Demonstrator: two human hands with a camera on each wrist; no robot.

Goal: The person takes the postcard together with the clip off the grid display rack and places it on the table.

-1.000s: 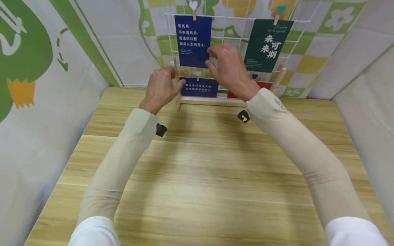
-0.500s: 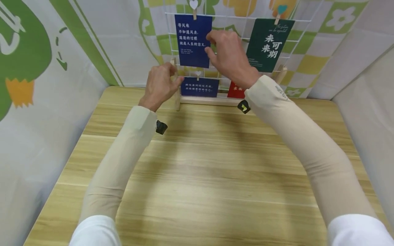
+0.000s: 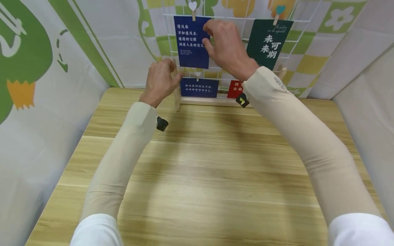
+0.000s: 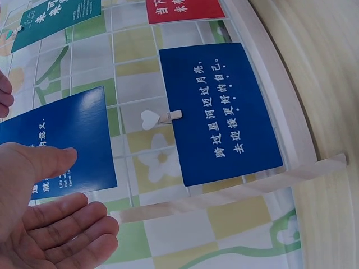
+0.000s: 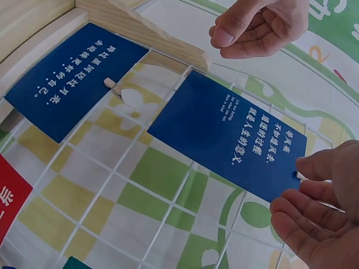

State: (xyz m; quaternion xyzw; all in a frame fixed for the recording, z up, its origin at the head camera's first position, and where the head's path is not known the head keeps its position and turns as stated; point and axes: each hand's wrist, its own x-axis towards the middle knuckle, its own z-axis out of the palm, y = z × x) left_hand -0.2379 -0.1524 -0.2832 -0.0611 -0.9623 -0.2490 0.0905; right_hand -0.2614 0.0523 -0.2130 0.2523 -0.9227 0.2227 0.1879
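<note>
A tall blue card (image 3: pixel 193 56) with white lettering hangs from a white heart clip (image 3: pixel 193 7) on the white wire grid (image 3: pixel 237 17). My right hand (image 3: pixel 229 48) is at that card's upper right edge, thumb and fingers apart; in the right wrist view the right hand (image 5: pixel 322 210) is near the clip end, and contact cannot be made out. Lower left, my left hand (image 3: pixel 160 80) is beside the grid's wooden post (image 3: pixel 177 99), holding nothing. In the left wrist view the left hand's thumb (image 4: pixel 59 159) stands apart from its curved fingers. A wide blue card (image 3: pixel 199 88) hangs below.
To the right hangs a green card (image 3: pixel 269 42) from a teal heart clip (image 3: pixel 280 10). A red card (image 3: pixel 234 89) is partly hidden behind my right wrist. The grid's wooden base (image 3: pixel 206 100) stands at the back of the wooden table (image 3: pixel 200 171), before a patterned cloth.
My right hand has risen along the tall blue card's right edge toward its top. My left hand has also risen slightly beside the post. The cards still hang in place.
</note>
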